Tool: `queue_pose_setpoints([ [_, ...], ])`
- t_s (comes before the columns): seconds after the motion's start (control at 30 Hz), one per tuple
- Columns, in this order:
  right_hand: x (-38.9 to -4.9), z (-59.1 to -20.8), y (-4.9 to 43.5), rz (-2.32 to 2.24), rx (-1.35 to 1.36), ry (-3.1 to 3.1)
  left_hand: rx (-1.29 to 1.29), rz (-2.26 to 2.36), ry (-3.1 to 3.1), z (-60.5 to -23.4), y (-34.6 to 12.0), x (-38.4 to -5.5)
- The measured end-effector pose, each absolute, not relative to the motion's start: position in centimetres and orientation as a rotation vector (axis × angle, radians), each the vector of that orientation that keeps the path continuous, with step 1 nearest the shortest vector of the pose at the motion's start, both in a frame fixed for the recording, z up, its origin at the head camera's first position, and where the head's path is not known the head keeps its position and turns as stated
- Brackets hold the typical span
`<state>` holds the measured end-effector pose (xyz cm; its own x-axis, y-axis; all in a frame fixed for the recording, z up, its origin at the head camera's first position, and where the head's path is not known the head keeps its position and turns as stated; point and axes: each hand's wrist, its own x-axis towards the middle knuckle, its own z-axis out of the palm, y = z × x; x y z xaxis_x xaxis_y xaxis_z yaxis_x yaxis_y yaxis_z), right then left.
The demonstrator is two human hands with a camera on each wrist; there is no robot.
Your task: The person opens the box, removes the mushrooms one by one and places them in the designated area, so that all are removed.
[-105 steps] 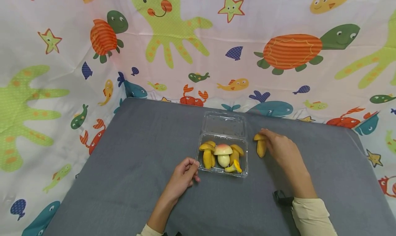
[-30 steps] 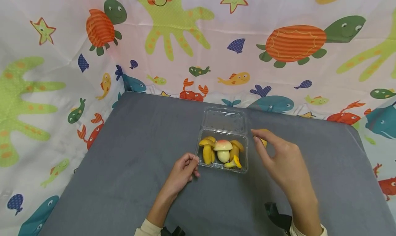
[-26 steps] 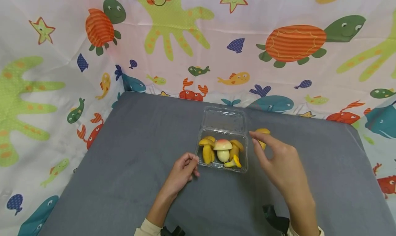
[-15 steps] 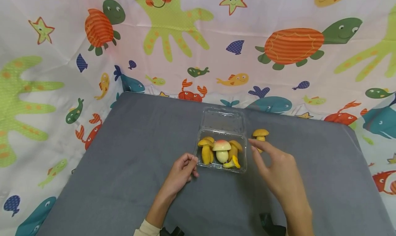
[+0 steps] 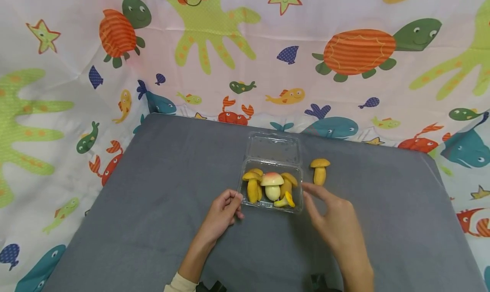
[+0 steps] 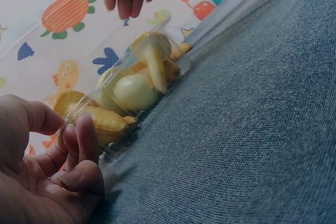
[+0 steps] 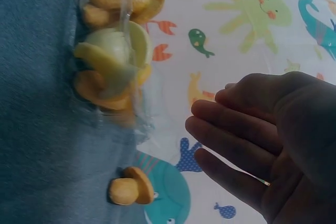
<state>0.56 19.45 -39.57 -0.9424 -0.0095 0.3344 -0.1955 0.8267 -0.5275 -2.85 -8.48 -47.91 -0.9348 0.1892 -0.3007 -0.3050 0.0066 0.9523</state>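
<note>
Risked shoving the box (image 5: 266,205) askew, being close at its right rim with the right hand (image 5: 334,217), fingers loosely bent and grasping nothing; could not tell whether touching or only near. Risked, too, tipping out the small yellow mushroom (image 5: 285,200) through any uneven lift, having pinched only the near left corner between thumb and fingers of the left hand (image 5: 222,213), with the lid (image 5: 273,149) folded back. Risked rolling the loose mushroom (image 5: 320,171), lying on the cloth (image 5: 164,177) just right of the box, by a careless brush. Compared with a second earlier, had drawn the right hand back, uncovering that mushroom entirely; had kept the left pinch at the same corner.
</note>
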Motion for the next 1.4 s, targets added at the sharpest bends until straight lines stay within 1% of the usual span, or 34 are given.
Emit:
queue_pose_setpoints([
  [0.6, 0.6, -41.0, 17.8, 0.775, 0.117, -2.833, -0.129, 1.982, 1.969, -47.7, -8.4, -2.9],
  [0.9, 0.5, -41.8, 17.0, 0.682, 0.152, -2.824, -0.129, 1.986, 1.958, -47.6, -8.3, -2.9],
  [1.4, 0.6, -43.0, 16.0, 0.637, 0.142, -2.808, -0.082, 1.998, 1.966, -48.7, -8.5, -2.6],
])
